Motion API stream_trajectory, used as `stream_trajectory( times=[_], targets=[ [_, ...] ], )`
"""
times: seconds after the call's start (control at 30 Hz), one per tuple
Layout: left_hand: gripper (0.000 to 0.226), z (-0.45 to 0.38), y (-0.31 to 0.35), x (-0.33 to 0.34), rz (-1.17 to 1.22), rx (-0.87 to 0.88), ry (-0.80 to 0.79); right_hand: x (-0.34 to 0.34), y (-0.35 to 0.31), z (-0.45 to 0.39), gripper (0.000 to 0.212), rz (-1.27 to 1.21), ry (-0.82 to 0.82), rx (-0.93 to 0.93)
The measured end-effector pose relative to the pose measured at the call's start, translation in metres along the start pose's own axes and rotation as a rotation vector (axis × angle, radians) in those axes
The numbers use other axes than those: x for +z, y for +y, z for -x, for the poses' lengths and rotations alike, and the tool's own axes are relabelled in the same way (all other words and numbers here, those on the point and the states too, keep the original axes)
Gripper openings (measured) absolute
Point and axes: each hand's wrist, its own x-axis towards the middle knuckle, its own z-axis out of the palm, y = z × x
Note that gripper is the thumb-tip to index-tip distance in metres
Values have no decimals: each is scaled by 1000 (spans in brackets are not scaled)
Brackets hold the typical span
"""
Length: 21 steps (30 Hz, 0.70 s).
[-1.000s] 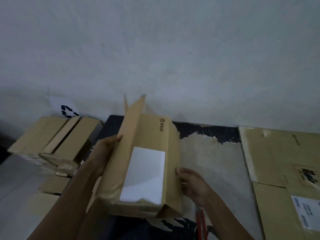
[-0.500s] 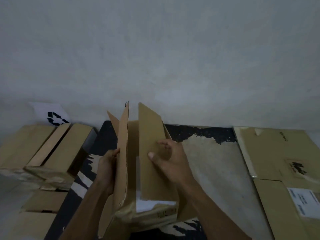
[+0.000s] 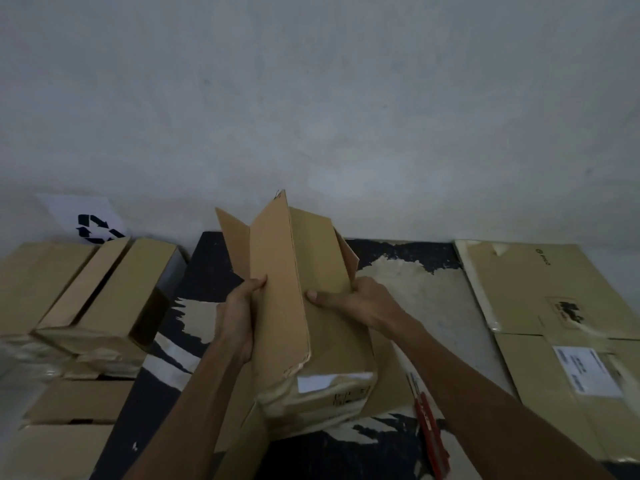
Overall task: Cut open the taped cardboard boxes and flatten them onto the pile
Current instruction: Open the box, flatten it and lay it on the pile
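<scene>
Worktop [image 3: 440,306]: a dark surface whose black coating has peeled away in broad pale patches; it runs from the wall toward the camera.
Wall [image 3: 318,98]: plain grey-white, dimly lit, filling the upper half of the view.
Box in hand [image 3: 304,306]: an opened cardboard box stands tilted at the middle of the worktop, flaps raised toward the wall, a torn white label on its near lower face.
Left hand [image 3: 239,323]: its grip is closed round the left edge of a tall raised flap, thumb on the near side.
Right hand [image 3: 360,301]: grasps the box's right side, thumb laid across the front panel, fingers wrapped behind the edge.
Flattened pile [image 3: 554,327]: flat cardboard sheets lie on the right of the worktop, well apart from the held box, one bearing a white shipping label.
Unopened boxes [image 3: 90,299]: several cardboard boxes stacked at the left, just beside the worktop's edge.
Recycling sign [image 3: 86,220]: a white sheet with a black arrow symbol leans on the wall behind the left stack.
Red tool [image 3: 431,431]: a red-handled thing lies on the worktop under the right forearm; its kind is hard to tell.
Hard to make out: the print on the labels is blurred; the right fingers are hidden behind the box; the lower stacks are cut off by the frame.
</scene>
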Motion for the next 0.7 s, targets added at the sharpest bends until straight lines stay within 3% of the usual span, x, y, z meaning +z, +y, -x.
stream_trajectory(
  times=[0.1,0.2,0.27,0.53,0.63,0.7],
  targets=[
    [33,0,0,-2,63,6,-43,-7,-4,5,131,358,13,84],
    [25,2,0,-3,94,17,-85,-20,-11,15,128,625,-62,135],
    [24,3,-1,-1,114,25,-88,-25,-8,21,119,665,-109,81],
    [32,-3,-4,1,79,73,-64,-29,19,47,88,302,-424,151],
    [37,-6,-5,2,63,88,-64,-11,41,39,93,12,-395,148],
    [37,-8,-5,3,45,84,-52,1,50,32,77,-214,-293,140]
  ],
)
